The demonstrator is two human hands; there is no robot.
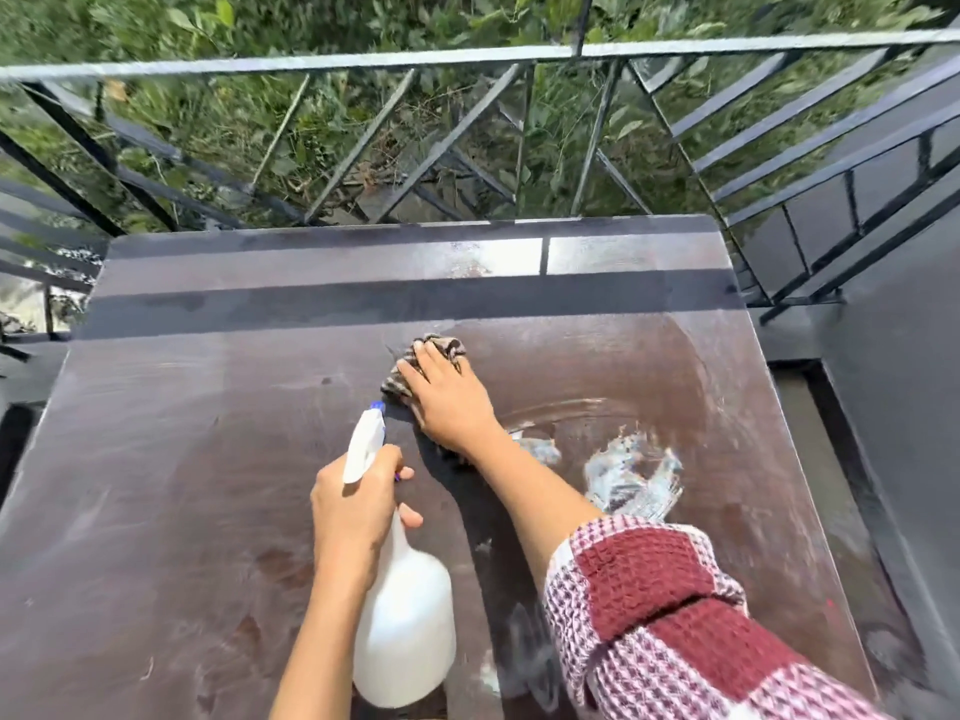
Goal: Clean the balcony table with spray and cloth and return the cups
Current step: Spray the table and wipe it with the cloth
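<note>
While pressing cloth [447, 345] flat at the middle of the surface [182, 485] under straight-fingered right grip [452, 402], best sweeping overlapping strokes toward the wet right edge, clutching spray bottle [408, 615] in left grip [348, 511] by the near edge.

We have hard sunlight from about 1 o'clock. The railing [311, 62] throws dark bands across the table [208, 485], and the forearm [530, 491] casts its shadow toward 8 o'clock. Glare whitens the table at 12 o'clock and washes out the bottle [405, 615]. Leaves [260, 18] smear with blur; the wide lens bows straight edges at the borders.
</note>
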